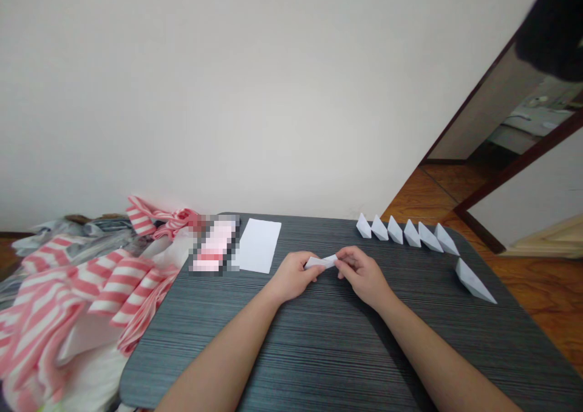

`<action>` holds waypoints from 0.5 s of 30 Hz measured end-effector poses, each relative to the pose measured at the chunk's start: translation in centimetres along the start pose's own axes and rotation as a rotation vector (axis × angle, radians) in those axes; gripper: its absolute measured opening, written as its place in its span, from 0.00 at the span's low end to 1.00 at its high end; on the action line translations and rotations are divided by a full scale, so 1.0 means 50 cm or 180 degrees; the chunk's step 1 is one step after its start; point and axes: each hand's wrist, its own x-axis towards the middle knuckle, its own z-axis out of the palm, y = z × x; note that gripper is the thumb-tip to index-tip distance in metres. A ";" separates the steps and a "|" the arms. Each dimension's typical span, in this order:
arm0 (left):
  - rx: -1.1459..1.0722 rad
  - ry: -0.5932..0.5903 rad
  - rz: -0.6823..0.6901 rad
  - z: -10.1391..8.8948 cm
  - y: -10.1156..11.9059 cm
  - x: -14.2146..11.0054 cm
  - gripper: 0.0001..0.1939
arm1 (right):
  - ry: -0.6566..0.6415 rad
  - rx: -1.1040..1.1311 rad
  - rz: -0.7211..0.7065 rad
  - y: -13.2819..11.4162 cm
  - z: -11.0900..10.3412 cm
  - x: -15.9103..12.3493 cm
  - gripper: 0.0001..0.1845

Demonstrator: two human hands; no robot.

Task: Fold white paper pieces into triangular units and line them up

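Observation:
Between my two hands is a small folded piece of white paper (324, 262), held just above the dark table. My left hand (294, 276) pinches its left end between thumb and fingers. At its right end, my right hand (362, 275) grips the paper with thumb and fingertips. The fingers cover both ends, so its full shape is hidden. On the right of the table stand several folded white paper boats (412, 234) in a row, with a larger paper boat (474, 283) nearer to me.
The dark wood-grain table (314, 357) stands against a pale wall (273, 96). White paper sheets (259, 246) lie at the back left beside a pixelated pink object (213, 245). Red-and-white striped cloth (113, 284) is heaped left of the table. A doorway opens at the right.

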 end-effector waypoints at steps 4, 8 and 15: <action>-0.0050 0.0040 -0.0027 0.000 0.001 0.001 0.14 | 0.0231 -0.0105 -0.0146 0.002 0.000 0.000 0.08; -0.0050 0.0109 -0.0067 0.001 0.000 0.002 0.14 | 0.0218 -0.0376 -0.0478 -0.007 -0.006 0.001 0.10; -0.0025 0.0212 -0.0019 -0.001 -0.001 0.001 0.15 | -0.0041 -0.0872 -0.0945 0.000 -0.010 0.006 0.13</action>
